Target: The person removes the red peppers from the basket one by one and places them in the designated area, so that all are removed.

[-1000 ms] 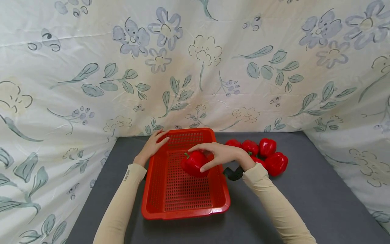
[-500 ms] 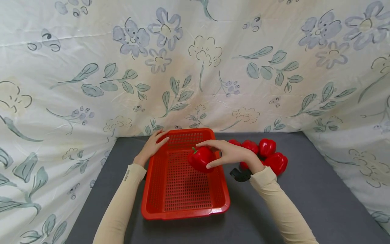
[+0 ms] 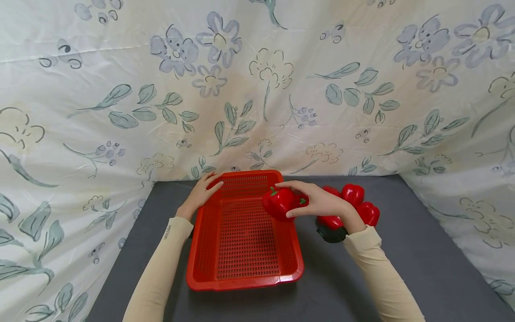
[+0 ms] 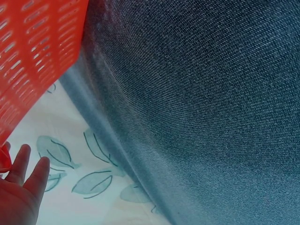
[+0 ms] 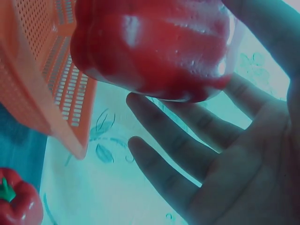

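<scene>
In the head view a shiny red bell pepper [image 3: 278,203] with a green stem is held by my right hand [image 3: 322,201], above the right side of a red perforated plastic basket [image 3: 245,282]. Fingers and thumb sit around the pepper; the right wrist view shows the pepper [image 5: 154,47] large, with some fingers spread below it. My left hand [image 3: 200,192] rests at the basket's far left rim, its fingers fairly straight. In the left wrist view part of this hand [image 4: 23,183] shows beside the red rim. No pepper is visible inside the basket.
Several more red bell peppers [image 3: 353,195] lie right of the basket on the dark grey tabletop [image 3: 406,250], partly hidden behind my right hand and wrist. A floral cloth [image 3: 273,112] hangs behind and along the sides of the table.
My right hand has moved to the right with the bell pepper, from above the basket's middle to above its right rim. The left hand and the basket have stayed still.
</scene>
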Motion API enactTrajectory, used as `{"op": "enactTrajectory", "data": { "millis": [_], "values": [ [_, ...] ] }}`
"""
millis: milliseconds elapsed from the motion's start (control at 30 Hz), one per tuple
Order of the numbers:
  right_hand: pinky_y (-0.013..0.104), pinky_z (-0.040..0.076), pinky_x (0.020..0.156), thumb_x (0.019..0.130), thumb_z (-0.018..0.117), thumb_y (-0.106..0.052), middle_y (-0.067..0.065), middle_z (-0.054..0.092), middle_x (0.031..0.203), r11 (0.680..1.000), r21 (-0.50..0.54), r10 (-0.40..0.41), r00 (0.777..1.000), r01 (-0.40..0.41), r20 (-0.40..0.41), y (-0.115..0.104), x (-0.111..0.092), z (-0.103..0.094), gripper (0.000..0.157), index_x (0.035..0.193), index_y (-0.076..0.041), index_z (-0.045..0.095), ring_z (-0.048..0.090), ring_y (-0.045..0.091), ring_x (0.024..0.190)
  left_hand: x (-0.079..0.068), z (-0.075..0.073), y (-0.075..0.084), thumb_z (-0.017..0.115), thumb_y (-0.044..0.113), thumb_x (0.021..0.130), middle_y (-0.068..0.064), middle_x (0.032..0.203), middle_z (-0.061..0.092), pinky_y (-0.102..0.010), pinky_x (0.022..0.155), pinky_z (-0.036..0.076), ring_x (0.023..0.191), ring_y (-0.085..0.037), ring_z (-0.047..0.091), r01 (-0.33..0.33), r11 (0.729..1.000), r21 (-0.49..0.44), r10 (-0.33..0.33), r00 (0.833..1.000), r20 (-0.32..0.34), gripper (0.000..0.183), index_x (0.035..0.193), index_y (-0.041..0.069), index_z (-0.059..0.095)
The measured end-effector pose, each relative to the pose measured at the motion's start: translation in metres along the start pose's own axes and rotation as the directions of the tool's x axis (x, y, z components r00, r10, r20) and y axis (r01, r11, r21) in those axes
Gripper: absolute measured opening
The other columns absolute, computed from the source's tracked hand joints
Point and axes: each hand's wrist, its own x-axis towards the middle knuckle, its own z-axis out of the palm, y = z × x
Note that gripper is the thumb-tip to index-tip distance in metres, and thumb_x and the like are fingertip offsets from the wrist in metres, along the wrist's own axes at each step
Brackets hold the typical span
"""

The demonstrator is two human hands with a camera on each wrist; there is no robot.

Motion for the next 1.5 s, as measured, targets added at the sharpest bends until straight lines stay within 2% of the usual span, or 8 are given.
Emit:
{"op": "enactTrajectory", "data": {
  "millis": [233,467,667,867,1033,1233,1500],
  "values": [
    [0.037,0.053,0.08,0.07,0.08,-0.03,-0.009,0.048,0.131,0.999,-0.017,0.034,0.997,-0.035,-0.067,0.008,-0.012,-0.006,0.078,0.136,-0.037,0.04,0.048,0.021,0.113,0.001,0.0,-0.001,0.044,0.052,0.093,-0.012,0.153,0.02,-0.061,0.107,0.019,0.14,-0.035,0.017,0.009,1.0,0.008,-0.009,1.0,-0.001,0.058,0.142,0.021,0.04],
    [0.039,0.052,0.082,0.073,0.079,-0.028,-0.008,0.049,0.131,1.0,-0.012,0.016,0.994,-0.018,-0.111,0.017,-0.022,-0.011,0.076,0.139,-0.028,0.04,0.051,0.023,0.112,0.0,0.001,0.0,0.044,0.053,0.092,-0.01,0.153,0.021,-0.062,0.106,0.019,0.14,-0.035,0.017,0.023,1.0,0.003,-0.023,1.0,-0.002,0.059,0.142,0.021,0.04],
    [0.043,0.052,0.084,0.072,0.079,-0.032,-0.006,0.048,0.133,0.998,-0.035,0.047,0.988,-0.053,-0.148,0.031,-0.033,-0.014,0.077,0.138,-0.03,0.04,0.051,0.021,0.112,0.001,0.002,0.0,0.043,0.053,0.093,-0.012,0.153,0.021,-0.062,0.106,0.019,0.139,-0.036,0.017,0.017,1.0,0.002,-0.017,1.0,-0.001,0.06,0.142,0.018,0.04],
    [0.045,0.052,0.083,0.07,0.079,-0.038,-0.005,0.047,0.134,0.988,-0.082,0.114,0.975,-0.131,-0.189,0.042,-0.043,-0.015,0.077,0.136,-0.035,0.04,0.048,0.022,0.114,0.002,0.002,-0.001,0.044,0.052,0.093,-0.012,0.153,0.021,-0.062,0.106,0.019,0.139,-0.036,0.017,0.016,1.0,0.001,-0.016,1.0,-0.003,0.06,0.142,0.019,0.04],
    [0.049,0.052,0.082,0.069,0.08,-0.039,0.001,0.045,0.136,0.98,-0.11,0.143,0.97,-0.167,-0.198,0.052,-0.049,-0.012,0.079,0.137,-0.034,0.04,0.044,0.025,0.117,0.001,0.002,-0.001,0.044,0.051,0.093,-0.012,0.152,0.021,-0.062,0.106,0.019,0.139,-0.036,0.018,0.009,1.0,0.006,-0.009,1.0,-0.005,0.058,0.142,0.019,0.04],
    [0.047,0.053,0.08,0.069,0.079,-0.041,0.002,0.047,0.133,0.973,-0.109,0.177,0.963,-0.202,-0.202,0.062,-0.053,-0.008,0.078,0.137,-0.033,0.041,0.045,0.026,0.116,0.0,0.001,0.0,0.043,0.051,0.093,-0.01,0.153,0.021,-0.062,0.106,0.019,0.139,-0.035,0.017,0.009,1.0,0.001,-0.009,1.0,-0.002,0.057,0.142,0.02,0.04],
    [0.044,0.054,0.078,0.067,0.081,-0.037,0.001,0.05,0.128,0.974,-0.129,0.158,0.968,-0.185,-0.194,0.077,-0.055,0.0,0.079,0.136,-0.027,0.043,0.045,0.025,0.114,0.002,0.001,0.0,0.044,0.05,0.094,-0.013,0.152,0.021,-0.063,0.106,0.019,0.139,-0.036,0.017,0.005,1.0,0.004,-0.005,1.0,0.0,0.058,0.142,0.019,0.04]
  ]
}}
